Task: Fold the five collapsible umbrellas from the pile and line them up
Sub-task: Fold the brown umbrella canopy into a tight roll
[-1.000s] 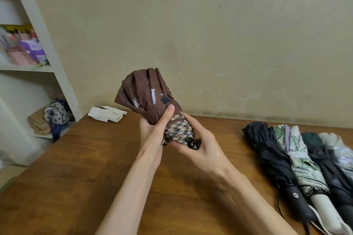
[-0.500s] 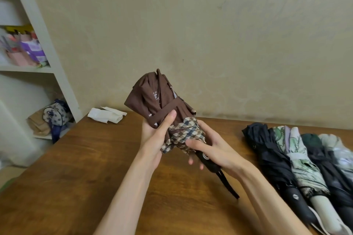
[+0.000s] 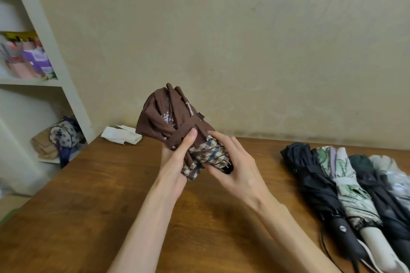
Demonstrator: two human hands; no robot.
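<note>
A folded brown umbrella [image 3: 170, 117] with a checked hem is held up over the wooden table [image 3: 88, 206], tip pointing up and away. My left hand [image 3: 175, 162] grips its middle, thumb pressing the brown strap wrapped round it. My right hand [image 3: 235, 168] wraps round the checked lower end and hides the handle. At the right, several folded umbrellas lie side by side: a black one [image 3: 315, 186], a green-and-white floral one [image 3: 346, 186], a dark one [image 3: 372, 184] and a pale grey one [image 3: 392, 175].
A crumpled white cloth [image 3: 121, 135] lies at the table's far left edge by the wall. A white shelf unit [image 3: 55, 55] stands at the left with a patterned bag [image 3: 64, 134] and colourful items on its shelves.
My right hand came back up from the black handle and closed round the checked end, hiding the handle and cord. The strap now lies wrapped round the umbrella under my left thumb.
</note>
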